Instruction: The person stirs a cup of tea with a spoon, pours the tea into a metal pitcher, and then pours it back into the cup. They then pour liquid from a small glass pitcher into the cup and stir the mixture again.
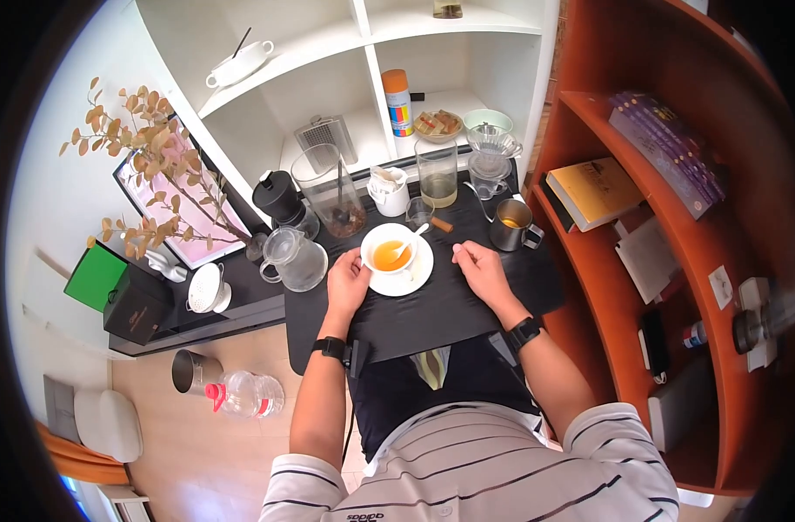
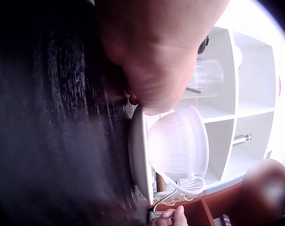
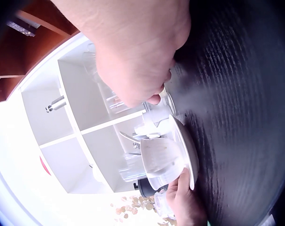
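Note:
A white cup point(image 1: 368, 247) of amber liquid stands on a white saucer point(image 1: 422, 277) near the middle of the black table. A white spoon point(image 1: 421, 230) leans in it, its handle over the far right rim. My left hand point(image 1: 349, 280) pinches the left edge of the saucer; in the right wrist view its thumb lies on the rim beside the cup. To the right of the saucer, my right hand point(image 1: 484, 273) rests low over the table with fingers loosely curled, holding nothing. The ribbed cup side point(image 2: 182, 141) and its handle point(image 2: 193, 186) show in the left wrist view.
Behind the cup stand a glass server point(image 1: 295, 259), a black grinder point(image 1: 277, 197), a tall glass vase point(image 1: 328, 187), a white canister point(image 1: 388, 193), a glass with liquid point(image 1: 437, 178) and a small strainer point(image 1: 420, 211). A metal pitcher point(image 1: 511, 228) is at the right, below a glass dripper point(image 1: 491, 157).

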A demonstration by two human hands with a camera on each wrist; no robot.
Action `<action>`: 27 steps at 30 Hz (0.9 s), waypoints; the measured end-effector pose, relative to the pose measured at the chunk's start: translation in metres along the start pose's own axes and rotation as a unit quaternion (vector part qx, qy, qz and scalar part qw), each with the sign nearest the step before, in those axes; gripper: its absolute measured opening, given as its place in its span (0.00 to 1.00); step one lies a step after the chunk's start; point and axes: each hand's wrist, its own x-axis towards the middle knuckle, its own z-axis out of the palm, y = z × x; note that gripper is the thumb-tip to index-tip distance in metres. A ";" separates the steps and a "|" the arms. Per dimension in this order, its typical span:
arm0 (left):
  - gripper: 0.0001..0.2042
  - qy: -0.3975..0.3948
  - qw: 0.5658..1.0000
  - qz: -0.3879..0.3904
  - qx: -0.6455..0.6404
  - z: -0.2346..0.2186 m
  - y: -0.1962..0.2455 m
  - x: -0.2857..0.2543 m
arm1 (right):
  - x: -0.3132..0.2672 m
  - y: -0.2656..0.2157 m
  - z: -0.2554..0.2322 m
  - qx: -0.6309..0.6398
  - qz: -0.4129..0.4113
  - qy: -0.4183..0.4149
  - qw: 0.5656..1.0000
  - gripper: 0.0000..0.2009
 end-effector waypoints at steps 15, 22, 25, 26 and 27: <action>0.16 0.000 1.000 -0.004 -0.005 -0.006 0.014 -0.003 | -0.001 -0.010 0.007 0.128 0.048 -0.031 0.990 0.10; 0.17 -0.015 1.000 -0.013 -0.004 -0.010 0.019 -0.004 | 0.032 -0.036 0.020 0.162 0.051 -0.059 0.984 0.11; 0.17 -0.011 0.999 -0.015 -0.034 -0.009 0.019 -0.005 | 0.040 -0.042 0.024 0.156 0.062 -0.082 0.982 0.09; 0.17 -0.004 0.999 -0.020 -0.037 -0.010 0.019 -0.005 | 0.042 -0.046 0.025 0.149 0.071 -0.086 0.982 0.08; 0.17 -0.006 0.999 -0.016 -0.036 -0.010 0.019 -0.005 | 0.043 -0.049 0.025 0.146 0.069 -0.094 0.982 0.08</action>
